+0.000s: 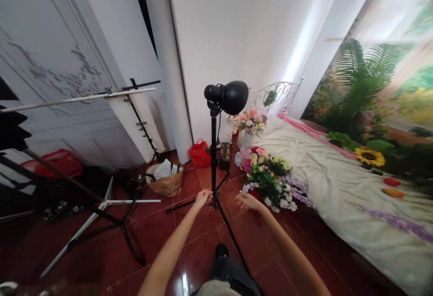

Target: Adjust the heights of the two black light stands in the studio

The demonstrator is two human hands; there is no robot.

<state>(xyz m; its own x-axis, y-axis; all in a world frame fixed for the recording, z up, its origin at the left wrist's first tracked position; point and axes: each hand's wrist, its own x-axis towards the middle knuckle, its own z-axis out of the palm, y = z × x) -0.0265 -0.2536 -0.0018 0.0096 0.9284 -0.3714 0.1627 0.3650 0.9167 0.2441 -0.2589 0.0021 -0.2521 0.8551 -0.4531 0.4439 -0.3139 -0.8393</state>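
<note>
A black studio light (pixel 227 97) with a round reflector tops a black light stand (pixel 214 165), which stands upright in front of me on spread legs. Close to the lower part of its pole, on the left side, is my left hand (pixel 203 197). Its fingers are loosely bent toward the pole, and I cannot tell whether they touch it. To the right of the pole, my right hand (pixel 248 201) is held open in the air with its fingers apart, in front of the artificial flowers (pixel 270 174). A cable hangs from the light beside the pole.
A bed with a cream blanket (pixel 324 169) fills the right side. A wicker basket (pixel 165 182), a red bag (pixel 200 154) and a brown lantern-like object (pixel 224 156) sit on the red tiles (pixel 192 228). Other stands (pixel 115 221) spread their legs at left.
</note>
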